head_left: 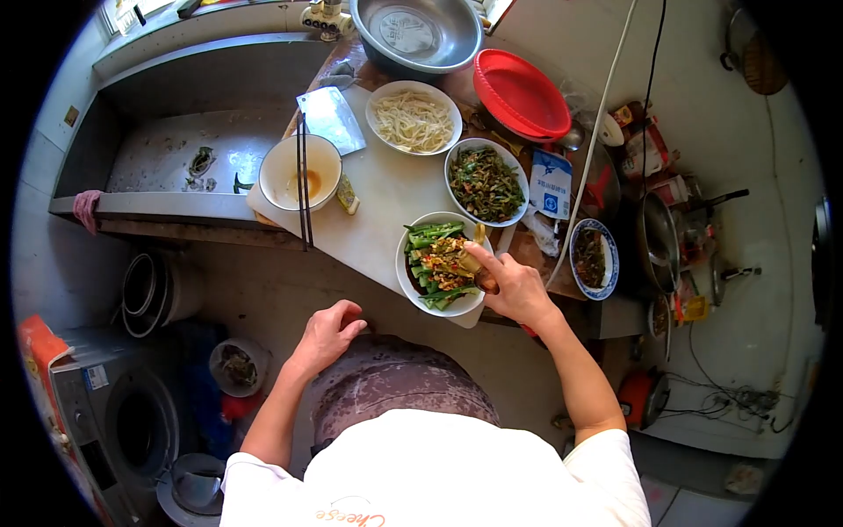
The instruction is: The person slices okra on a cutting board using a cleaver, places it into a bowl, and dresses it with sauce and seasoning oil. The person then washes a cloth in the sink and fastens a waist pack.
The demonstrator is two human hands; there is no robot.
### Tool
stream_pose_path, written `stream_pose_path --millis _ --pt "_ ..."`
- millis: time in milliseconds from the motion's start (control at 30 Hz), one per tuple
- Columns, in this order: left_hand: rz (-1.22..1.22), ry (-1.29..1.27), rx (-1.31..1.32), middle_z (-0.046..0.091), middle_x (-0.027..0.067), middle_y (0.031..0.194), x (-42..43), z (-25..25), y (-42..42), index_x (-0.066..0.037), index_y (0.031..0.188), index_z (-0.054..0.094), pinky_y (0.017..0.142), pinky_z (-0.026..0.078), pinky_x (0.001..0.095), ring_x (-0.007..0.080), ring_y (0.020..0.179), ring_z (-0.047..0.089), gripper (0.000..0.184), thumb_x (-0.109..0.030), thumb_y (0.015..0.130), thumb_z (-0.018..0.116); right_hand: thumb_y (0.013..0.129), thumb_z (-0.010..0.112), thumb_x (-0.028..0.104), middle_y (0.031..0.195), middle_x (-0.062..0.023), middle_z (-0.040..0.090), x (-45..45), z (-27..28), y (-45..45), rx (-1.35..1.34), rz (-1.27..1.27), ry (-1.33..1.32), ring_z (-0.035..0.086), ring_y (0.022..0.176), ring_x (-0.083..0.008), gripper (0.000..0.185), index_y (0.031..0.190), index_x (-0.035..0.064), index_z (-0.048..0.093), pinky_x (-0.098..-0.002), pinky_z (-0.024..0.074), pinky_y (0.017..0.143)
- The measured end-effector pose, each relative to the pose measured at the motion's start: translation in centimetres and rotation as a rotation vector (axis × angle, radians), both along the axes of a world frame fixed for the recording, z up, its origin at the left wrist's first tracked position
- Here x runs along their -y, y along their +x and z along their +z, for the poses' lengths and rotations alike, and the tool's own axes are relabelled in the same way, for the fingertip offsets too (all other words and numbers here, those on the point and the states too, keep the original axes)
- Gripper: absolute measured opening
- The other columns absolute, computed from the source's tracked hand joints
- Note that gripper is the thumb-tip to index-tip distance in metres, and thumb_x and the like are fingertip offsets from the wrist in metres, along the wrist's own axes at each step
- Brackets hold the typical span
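Observation:
In the head view, my right hand [518, 290] is wrapped around a small brown bottle [475, 256], held over the right side of a white plate [401, 274]. On that plate lie green vegetable strips [432, 235] topped with chopped garlic and red chili [446, 263]. My fingers cover part of the bottle, so its label is hidden. My left hand [329, 335] hangs in front of my body, below the board's edge. Its fingers are loosely bent, the thumb stands apart, and nothing shows in it.
The white board [347, 237] bears a bowl [263, 180] with chopsticks [304, 184] across it, a plate of pale shreds [413, 121] and a plate of green shreds [486, 184]. A metal basin [417, 35] and red basket [522, 95] stand behind. The sink [176, 149] is left.

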State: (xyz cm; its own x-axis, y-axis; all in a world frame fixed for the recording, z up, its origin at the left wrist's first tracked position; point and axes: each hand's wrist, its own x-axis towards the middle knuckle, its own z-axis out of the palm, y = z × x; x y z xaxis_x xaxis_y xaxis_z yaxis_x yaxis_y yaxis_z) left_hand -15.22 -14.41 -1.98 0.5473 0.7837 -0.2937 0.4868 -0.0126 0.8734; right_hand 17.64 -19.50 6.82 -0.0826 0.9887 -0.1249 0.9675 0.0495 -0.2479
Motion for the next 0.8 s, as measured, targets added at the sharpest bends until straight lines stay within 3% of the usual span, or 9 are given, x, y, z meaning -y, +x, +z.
stream_pose_path --millis 800 --pt "-0.014 0.015 0.001 0.068 0.0162 0.093 -0.5 1.1 -0.2 0.003 0.106 0.060 0.077 0.053 0.0328 0.0222 0.084 0.067 0.026 -0.014 0.087 0.067 0.068 0.071 0.005 0.087 -0.0186 0.056 0.4 0.1 -1.5 -0.048 0.022 -0.035 0.064 0.067 -0.0384 0.092 0.145 0.0377 0.033 -0.0474 0.0551 0.063"
